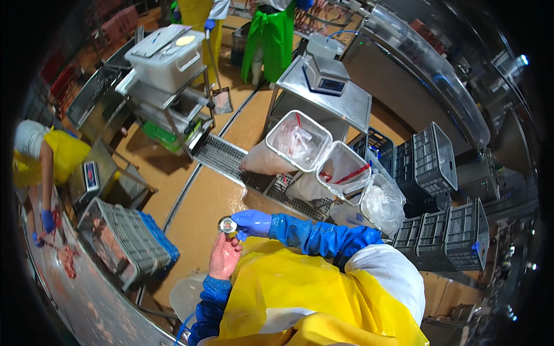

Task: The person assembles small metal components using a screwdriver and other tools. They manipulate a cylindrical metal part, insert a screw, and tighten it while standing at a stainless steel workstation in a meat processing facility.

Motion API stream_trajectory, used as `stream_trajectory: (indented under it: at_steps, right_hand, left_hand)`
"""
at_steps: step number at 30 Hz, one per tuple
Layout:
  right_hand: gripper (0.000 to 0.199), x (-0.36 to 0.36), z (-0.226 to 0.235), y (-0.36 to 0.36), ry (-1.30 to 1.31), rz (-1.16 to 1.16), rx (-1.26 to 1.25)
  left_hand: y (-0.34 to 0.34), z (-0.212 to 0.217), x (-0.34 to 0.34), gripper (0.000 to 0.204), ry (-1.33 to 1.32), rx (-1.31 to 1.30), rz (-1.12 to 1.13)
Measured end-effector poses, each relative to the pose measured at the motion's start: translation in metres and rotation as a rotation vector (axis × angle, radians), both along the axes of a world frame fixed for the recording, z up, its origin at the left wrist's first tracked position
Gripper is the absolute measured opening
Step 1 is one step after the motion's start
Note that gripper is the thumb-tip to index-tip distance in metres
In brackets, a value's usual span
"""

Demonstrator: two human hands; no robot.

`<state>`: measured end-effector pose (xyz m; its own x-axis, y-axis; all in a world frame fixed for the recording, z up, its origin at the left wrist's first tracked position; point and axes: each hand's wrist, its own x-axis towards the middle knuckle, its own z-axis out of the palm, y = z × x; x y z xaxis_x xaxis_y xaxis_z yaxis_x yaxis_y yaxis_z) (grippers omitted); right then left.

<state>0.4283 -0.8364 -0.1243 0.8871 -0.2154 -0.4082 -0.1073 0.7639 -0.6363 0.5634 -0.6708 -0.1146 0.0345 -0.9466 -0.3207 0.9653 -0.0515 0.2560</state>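
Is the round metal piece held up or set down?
Held up: the round metal piece is at the fingertips of the left hand, with the gloved right hand gripping from the right side.

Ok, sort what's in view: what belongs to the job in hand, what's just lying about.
Job in hand:
- round metal piece, at the fingertips of both hands
- bare left hand
- blue-gloved right hand

Apparently just about:
- scale on the steel table
- grey crates
- white lidded tub
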Motion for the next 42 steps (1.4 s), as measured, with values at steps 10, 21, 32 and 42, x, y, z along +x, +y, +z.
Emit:
stream_trajectory:
  at_steps: [10, 21, 32, 42]
  right_hand:
    - [0.071, -0.005, 0.07, -0.066, -0.048, -0.353, -1.468]
    - [0.063, 0.049, 0.052, -0.162, 0.254, -0.537, -1.193]
    - [0.054, 0.068, 0.023, -0.227, 0.317, 0.036, -1.134]
    - [0.041, -0.195, 0.068, -0.162, 1.152, -0.27, -1.12]
  left_hand:
    - [-0.132, 0.025, 0.053, 0.031, -0.201, -0.063, -0.268]
    - [-0.255, 0.039, 0.095, 0.047, -0.783, -0.14, -0.447]
    - [-0.249, -0.019, 0.143, 0.031, -0.562, 0.238, -0.124]
    - [-0.272, -0.078, 0.09, 0.035, -0.448, 0.161, -0.85]
